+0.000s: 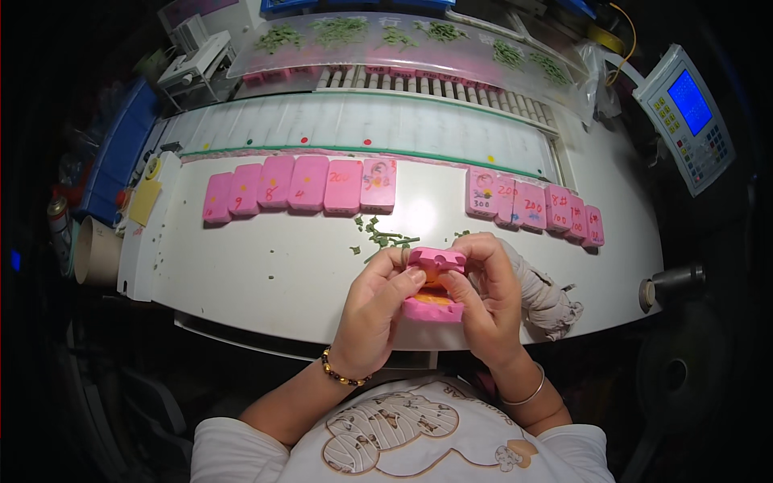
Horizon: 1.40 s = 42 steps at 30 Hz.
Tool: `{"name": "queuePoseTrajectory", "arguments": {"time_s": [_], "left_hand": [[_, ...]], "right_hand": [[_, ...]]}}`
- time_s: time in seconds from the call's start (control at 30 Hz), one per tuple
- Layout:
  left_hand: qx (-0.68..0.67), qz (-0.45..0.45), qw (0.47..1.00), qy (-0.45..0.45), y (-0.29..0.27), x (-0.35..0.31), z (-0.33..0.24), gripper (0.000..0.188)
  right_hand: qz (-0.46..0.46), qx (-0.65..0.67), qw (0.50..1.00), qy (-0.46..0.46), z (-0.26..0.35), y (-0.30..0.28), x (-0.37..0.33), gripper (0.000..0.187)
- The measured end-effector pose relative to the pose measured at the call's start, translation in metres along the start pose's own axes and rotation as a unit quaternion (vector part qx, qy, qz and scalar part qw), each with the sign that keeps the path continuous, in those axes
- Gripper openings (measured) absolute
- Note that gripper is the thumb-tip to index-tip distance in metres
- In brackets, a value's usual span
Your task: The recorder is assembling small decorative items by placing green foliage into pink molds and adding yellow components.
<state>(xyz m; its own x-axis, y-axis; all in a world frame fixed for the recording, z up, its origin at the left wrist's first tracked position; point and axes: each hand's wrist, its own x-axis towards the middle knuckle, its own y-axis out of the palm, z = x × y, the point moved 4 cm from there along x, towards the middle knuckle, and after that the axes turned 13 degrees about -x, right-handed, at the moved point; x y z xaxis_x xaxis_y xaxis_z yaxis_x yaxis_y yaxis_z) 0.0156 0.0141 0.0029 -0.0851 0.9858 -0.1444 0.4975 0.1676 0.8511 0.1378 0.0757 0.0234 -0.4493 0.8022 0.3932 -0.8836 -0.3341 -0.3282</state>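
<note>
Both my hands hold a pink block mould [435, 283] that is split open into an upper and a lower half, with orange showing inside. My left hand [377, 304] grips its left side, thumb pressed into the gap. My right hand [481, 291] grips the right side, fingers curled over the top half. The mould hangs just above the front edge of the white table [266, 274]. A few green scraps [380, 236] lie on the table just beyond my hands.
A row of pink blocks [299, 187] stands at the back left, another row [533, 206] at the back right. A grey rag [547, 294] lies beside my right hand. Behind are a white slatted tray [354, 121], a clear sheet with green bits [419, 44], and a keypad screen unit [688, 113].
</note>
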Motion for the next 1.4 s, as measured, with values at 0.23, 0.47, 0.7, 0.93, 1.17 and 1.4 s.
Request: {"name": "queuePoseTrajectory", "arguments": {"time_s": [0.23,0.47,0.7,0.93,1.17,1.4], "left_hand": [[-0.049,-0.018,0.998,-0.044,0.000,0.001,0.001,0.022],[0.027,-0.040,0.999,-0.010,-0.004,0.003,0.001,0.018],[0.127,-0.031,0.990,0.061,-0.016,0.003,-0.003,0.026],[0.075,0.002,0.995,0.064,-0.003,-0.001,-0.007,0.018],[0.155,-0.004,0.986,0.063,-0.004,-0.003,-0.012,0.027],[0.107,-0.022,0.993,0.053,-0.021,-0.001,-0.010,0.021]], "right_hand": [[-0.004,0.001,1.000,0.000,-0.002,0.002,-0.003,0.015],[0.003,0.106,0.992,0.069,-0.002,0.000,-0.005,0.017],[0.051,0.028,0.998,0.016,0.004,-0.001,-0.008,0.018],[0.010,0.093,0.994,0.058,0.003,0.001,-0.007,0.017],[0.017,0.169,0.976,0.135,-0.004,0.002,-0.008,0.018],[0.072,0.202,0.962,0.166,-0.007,0.005,-0.010,0.028]]}}
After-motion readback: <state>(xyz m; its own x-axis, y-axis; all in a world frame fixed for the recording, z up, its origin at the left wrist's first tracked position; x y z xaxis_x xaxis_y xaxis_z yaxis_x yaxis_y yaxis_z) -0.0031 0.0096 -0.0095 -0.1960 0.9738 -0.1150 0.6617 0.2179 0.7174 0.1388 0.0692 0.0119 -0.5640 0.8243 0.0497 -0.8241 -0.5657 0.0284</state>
